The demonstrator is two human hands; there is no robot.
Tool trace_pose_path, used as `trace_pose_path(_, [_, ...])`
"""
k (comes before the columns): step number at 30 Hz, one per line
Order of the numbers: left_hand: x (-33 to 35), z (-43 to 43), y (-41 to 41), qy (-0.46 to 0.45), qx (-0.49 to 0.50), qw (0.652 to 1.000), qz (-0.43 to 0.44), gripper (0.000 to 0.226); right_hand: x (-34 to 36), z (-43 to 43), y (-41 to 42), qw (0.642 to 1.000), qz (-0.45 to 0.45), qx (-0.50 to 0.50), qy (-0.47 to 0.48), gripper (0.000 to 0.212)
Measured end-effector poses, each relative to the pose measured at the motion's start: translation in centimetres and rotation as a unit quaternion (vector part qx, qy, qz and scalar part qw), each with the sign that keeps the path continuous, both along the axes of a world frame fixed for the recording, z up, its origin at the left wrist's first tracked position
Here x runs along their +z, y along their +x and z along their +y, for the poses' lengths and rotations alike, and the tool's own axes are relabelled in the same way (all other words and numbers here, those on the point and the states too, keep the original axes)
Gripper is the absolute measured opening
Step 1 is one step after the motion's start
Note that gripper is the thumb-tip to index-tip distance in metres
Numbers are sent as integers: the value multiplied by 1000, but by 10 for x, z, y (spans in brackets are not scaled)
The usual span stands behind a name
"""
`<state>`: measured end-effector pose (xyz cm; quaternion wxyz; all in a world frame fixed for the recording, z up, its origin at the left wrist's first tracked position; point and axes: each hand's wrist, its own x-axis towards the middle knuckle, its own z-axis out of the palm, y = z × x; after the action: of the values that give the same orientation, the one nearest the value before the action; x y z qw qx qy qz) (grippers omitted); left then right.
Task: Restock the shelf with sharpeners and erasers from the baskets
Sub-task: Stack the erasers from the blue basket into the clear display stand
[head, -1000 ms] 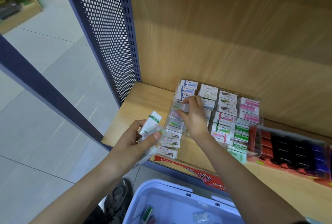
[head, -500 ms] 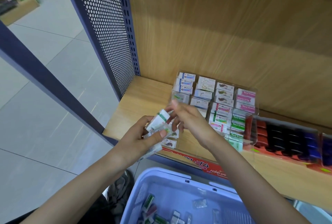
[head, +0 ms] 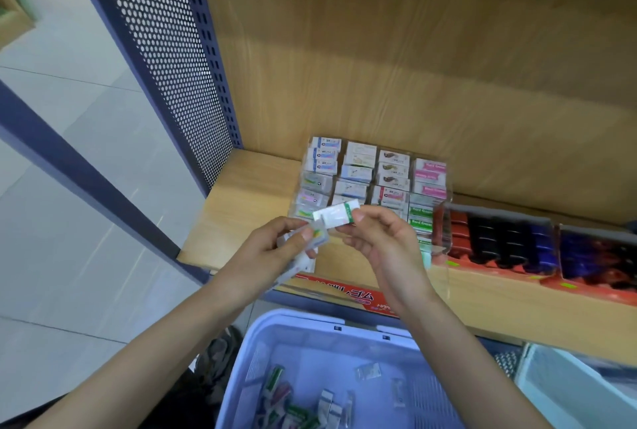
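Right hand [head: 382, 242] pinches a white-and-green eraser [head: 336, 215] by its right end, thumb and forefinger curled on it, the eraser lying roughly level. Left hand [head: 272, 253] grips an eraser bundle [head: 315, 241], fingers curled round it and thumb on top; the count is too blurred to read. The held eraser's left end is at the bundle, touching or just apart, cannot tell. Both hands hover over the front edge of the wooden shelf [head: 241, 208]. At 12 o'clock of the hands a clear display tray [head: 444, 218] sits on the shelf, packed with columns of boxed erasers, its front rows hidden behind the hands. At 3 o'clock of it, just beside, is a sharpener tray [head: 496, 239] with red, black and blue pieces. A strip of shelf board shows at 9 o'clock of the clear tray, ending at the perforated panel [head: 165, 49]. The wooden back wall [head: 413, 49] rises right behind the tray at 12. The shelf's front edge runs from 9 to 4 o'clock under the wrists, carrying a red label [head: 344, 294]. A blue basket [head: 310, 328] sits at 6 o'clock below that edge, rim near the forearms, with loose erasers [head: 296, 408] on its bottom toward 7. A pale basket [head: 568, 390] shows at 4 o'clock, and tiled floor [head: 86, 256] spreads at 9.
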<state>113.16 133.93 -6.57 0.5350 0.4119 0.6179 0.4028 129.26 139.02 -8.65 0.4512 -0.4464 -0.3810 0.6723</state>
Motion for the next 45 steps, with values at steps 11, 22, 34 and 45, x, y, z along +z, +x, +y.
trace_pose_path(11, [-7, 9, 12, -24, 45, 999, -11, 12, -2, -7, 28, 987, 140, 66, 42, 15])
trace_pose_path(22, [-11, 15, 21, -4, -18, 1000, 15, 24, -5, -5, 33, 981, -70, 88, 157, 27])
trace_pose_path(34, [-24, 13, 29, -50, -69, 995, 49, 12, -30, -25, 52, 979, -135, 108, 108, 31])
trace_pose_path(45, [-36, 10, 41, -74, -47, 994, 62, 11, -60, -15, 93, 960, -271, 37, 51, 29])
